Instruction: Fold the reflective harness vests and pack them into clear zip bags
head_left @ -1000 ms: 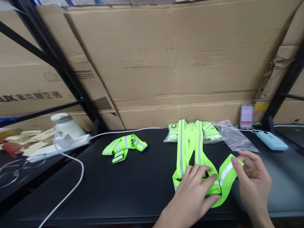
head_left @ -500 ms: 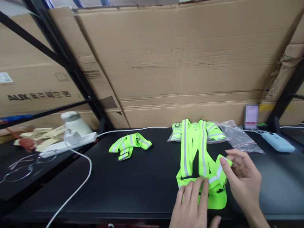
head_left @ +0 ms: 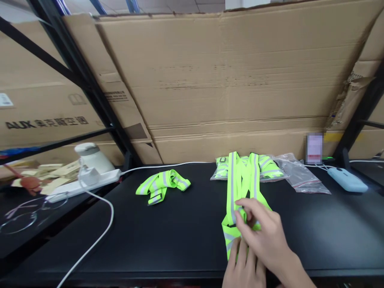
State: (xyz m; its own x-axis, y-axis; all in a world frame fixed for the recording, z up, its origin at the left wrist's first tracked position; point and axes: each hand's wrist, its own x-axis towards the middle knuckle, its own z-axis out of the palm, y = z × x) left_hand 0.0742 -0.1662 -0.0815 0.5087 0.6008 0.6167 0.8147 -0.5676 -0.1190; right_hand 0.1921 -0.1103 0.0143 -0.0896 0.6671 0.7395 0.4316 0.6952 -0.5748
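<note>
A neon-yellow reflective vest (head_left: 232,188) made of straps with silver stripes lies on the black table, partly folded. My right hand (head_left: 265,232) pinches a folded strap end over the vest's middle. Lower down, my left hand (head_left: 244,266) rests with its fingers stretched out on the vest's lower part. The right hand crosses above the left and hides some of its fingers and much of the vest's bottom. Another bundled reflective strap piece (head_left: 163,184), with a buckle, lies to the left, apart from both hands.
Behind the vest lie a bag (head_left: 271,172) of folded reflective straps and a flat plastic bag (head_left: 309,176). A light-blue device (head_left: 347,179) sits at the right. A white cable (head_left: 111,212) runs from a power strip (head_left: 87,184) at left. Cardboard (head_left: 222,80) stands behind.
My right hand has moved left, folding the pinched strap over the vest's middle. My left hand remains low on the vest. The view has shifted slightly.
</note>
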